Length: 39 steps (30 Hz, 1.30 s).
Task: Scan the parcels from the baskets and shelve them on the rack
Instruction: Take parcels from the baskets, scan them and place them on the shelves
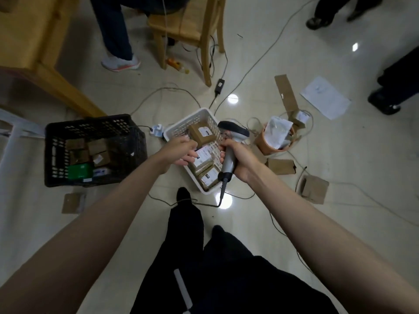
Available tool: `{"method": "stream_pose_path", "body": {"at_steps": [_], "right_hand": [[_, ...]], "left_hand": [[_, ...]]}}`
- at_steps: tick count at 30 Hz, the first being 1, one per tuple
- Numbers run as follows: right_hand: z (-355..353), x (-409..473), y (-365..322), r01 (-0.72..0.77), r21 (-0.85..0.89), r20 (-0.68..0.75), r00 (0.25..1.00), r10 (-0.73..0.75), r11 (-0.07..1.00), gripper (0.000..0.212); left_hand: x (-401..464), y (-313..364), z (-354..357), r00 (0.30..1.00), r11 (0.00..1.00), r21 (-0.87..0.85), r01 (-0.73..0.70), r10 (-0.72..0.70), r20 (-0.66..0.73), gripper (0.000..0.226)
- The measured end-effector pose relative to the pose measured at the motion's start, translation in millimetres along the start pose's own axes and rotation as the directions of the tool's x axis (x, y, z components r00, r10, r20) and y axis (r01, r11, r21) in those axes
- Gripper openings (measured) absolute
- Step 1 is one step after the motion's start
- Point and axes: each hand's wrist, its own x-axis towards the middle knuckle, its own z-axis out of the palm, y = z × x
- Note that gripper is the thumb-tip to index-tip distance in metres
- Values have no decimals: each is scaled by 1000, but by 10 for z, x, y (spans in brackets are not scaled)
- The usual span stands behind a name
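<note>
A white basket point(181, 125) stands on the floor in front of me with several brown labelled parcels inside. My left hand point(183, 150) reaches over it and its fingers curl round a small parcel with a white label point(204, 154). My right hand point(235, 158) grips the handle of a grey barcode scanner point(231, 141), whose dark head points left over the basket. A black crate point(95, 130) to the left holds more brown parcels and a green box point(80, 171). No rack is in view.
Cables cross the tiled floor, one running from the scanner past my feet. An orange bin point(269, 146) with a white bag stands right of the basket. Flat cardboard pieces point(314, 189) and a paper sheet point(325, 97) lie around. A wooden chair point(190, 26), a table and other people's legs are behind.
</note>
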Motion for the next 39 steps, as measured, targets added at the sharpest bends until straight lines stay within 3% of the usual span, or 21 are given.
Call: {"method": "stream_pose_path", "body": {"at_steps": [8, 12, 17, 21, 26, 30, 34, 37, 39], "right_hand": [[7, 830, 132, -67, 144, -143, 986, 88, 987, 9], [-117, 1313, 302, -116, 101, -231, 963, 137, 988, 12], [-343, 2092, 509, -201, 95, -248, 944, 218, 975, 22], [-555, 2789, 783, -279, 93, -240, 926, 293, 956, 10], [-797, 3684, 1257, -358, 209, -179, 901, 395, 910, 11], [-989, 4297, 1645, -348, 329, -140, 901, 410, 878, 19], [-1163, 4835, 1964, -352, 428, -119, 891, 438, 833, 34], [-1255, 5166, 2138, -387, 374, -92, 889, 449, 843, 40], [-1283, 5321, 2237, -398, 338, -48, 898, 437, 853, 36]], "left_hand": [[949, -235, -160, 989, 989, -23, 149, -148, 19, 24], [1360, -428, -106, 975, 974, -47, 221, -221, 7, 20], [2009, -812, 161, 954, 952, -66, 298, -300, -20, 17], [2647, -1186, 425, 945, 943, -89, 321, -325, -31, 14], [3448, -1746, 731, 944, 944, -90, 317, -324, -68, 14], [4035, -2181, 797, 938, 941, -56, 333, -336, -85, 17], [4550, -2521, 716, 943, 960, 51, 277, -261, -207, 20], [4910, -2746, 690, 955, 956, 190, 225, -178, -236, 11], [5152, -2886, 699, 966, 932, 287, 223, -173, -191, 26]]}}
